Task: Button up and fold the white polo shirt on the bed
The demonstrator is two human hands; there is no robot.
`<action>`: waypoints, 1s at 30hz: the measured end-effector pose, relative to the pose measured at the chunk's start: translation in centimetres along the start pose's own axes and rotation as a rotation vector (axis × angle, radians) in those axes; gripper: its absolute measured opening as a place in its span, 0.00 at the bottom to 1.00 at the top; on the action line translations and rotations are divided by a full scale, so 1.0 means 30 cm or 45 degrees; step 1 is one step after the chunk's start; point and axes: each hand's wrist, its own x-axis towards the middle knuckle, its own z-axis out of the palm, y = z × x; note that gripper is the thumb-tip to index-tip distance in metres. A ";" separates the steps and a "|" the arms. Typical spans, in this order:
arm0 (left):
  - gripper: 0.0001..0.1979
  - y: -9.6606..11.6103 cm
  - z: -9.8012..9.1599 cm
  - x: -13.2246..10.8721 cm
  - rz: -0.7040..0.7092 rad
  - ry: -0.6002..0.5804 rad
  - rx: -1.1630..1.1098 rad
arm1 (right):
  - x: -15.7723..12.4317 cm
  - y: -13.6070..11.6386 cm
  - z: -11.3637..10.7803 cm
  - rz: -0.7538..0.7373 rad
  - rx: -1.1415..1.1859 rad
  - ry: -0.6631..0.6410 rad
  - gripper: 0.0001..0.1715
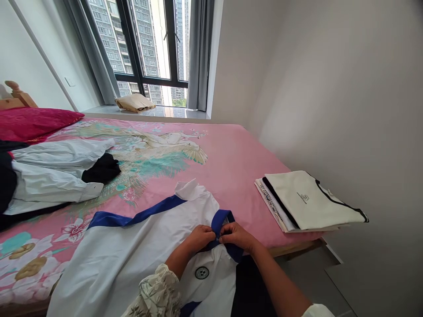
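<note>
A floral sleeve (pixel 155 293) covers the left forearm at the bottom of the view. The bed (pixel 231 154), under a pink flowered sheet, fills most of the scene. Its right edge runs just beside a bare grey wall (pixel 330 88), and a wooden rim shows at the near right corner. A white shirt (pixel 125 255) lies spread flat across the near part, chest badge up, reaching the bed's near edge, with a blue band along the shoulder. A pile of clothes (pixel 49 176), white and black, sits at the left edge, well apart from the shirt with open pink sheet between them. A folded stack (pixel 307 202) rests at the right edge near the corner, its outer side seeming to jut slightly past the mattress. A red pillow (pixel 33 123) lies far left. The blue collar (pixel 223 220) stands up at the shirt's neck. The left hand (pixel 200 237) and right hand (pixel 238 235) meet there, fingertips touching, each grip pinched closed on the collar's front edge.
</note>
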 end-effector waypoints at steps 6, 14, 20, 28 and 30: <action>0.08 -0.018 -0.008 -0.003 0.062 -0.060 -0.086 | 0.002 -0.011 0.008 0.006 -0.007 0.015 0.10; 0.06 -0.029 -0.025 -0.016 0.119 -0.136 -0.147 | 0.013 -0.005 -0.002 0.038 -0.035 -0.021 0.12; 0.06 -0.015 -0.026 -0.032 0.153 -0.114 -0.103 | 0.007 -0.011 -0.007 0.040 -0.002 -0.053 0.15; 0.11 -0.026 -0.027 -0.027 0.198 -0.008 0.052 | 0.005 0.002 0.000 0.035 -0.005 0.031 0.17; 0.12 -0.039 -0.029 -0.016 0.192 0.006 0.069 | 0.005 -0.002 0.008 0.034 -0.028 0.063 0.17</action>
